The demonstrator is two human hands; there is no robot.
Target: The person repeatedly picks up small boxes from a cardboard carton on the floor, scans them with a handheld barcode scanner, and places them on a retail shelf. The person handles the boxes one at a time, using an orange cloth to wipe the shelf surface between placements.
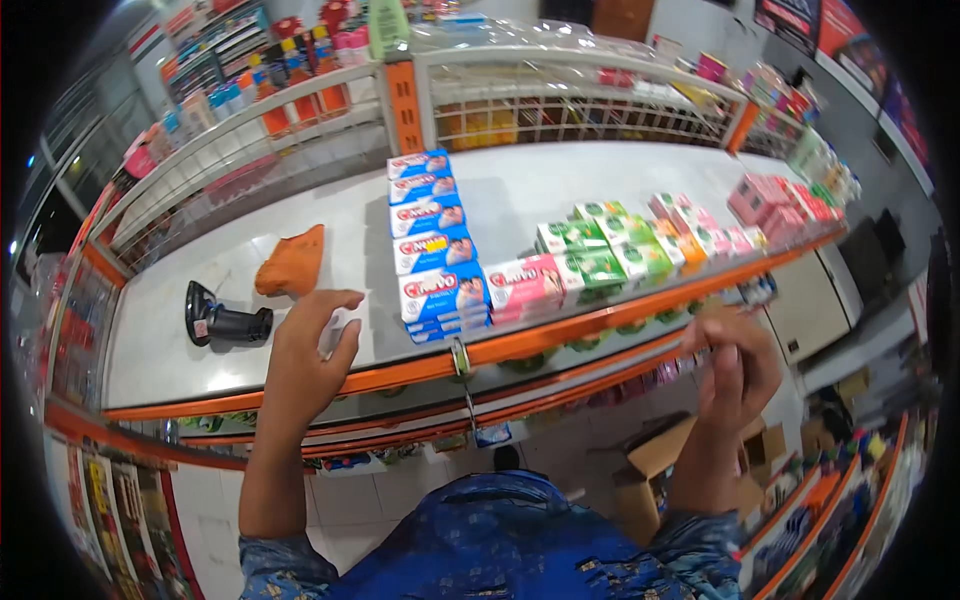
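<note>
My left hand [313, 352] is raised over the front edge of the white shelf, thumb and fingers apart, holding nothing. Near its fingertips lies a crumpled orange cloth [292, 262]. A black handheld barcode scanner [229, 322] rests to the left of that hand. Blue-and-white Nuvo soap boxes [442, 296] form a row running back from the shelf's front, right of the left hand. Beside them stand pink Nuvo soap boxes [527, 289]. My right hand [731, 367] hovers beyond the orange front rail, its fingers curled and blurred; whether it holds anything cannot be told.
Green-and-white boxes [592, 271] continue along the front, with pink boxes [761, 201] farther right. A wire-mesh divider [585, 124] borders the shelf's back. An orange rail [570, 326] edges the front. Below at right are an open cardboard box [637, 495] and another stocked shelf [817, 510].
</note>
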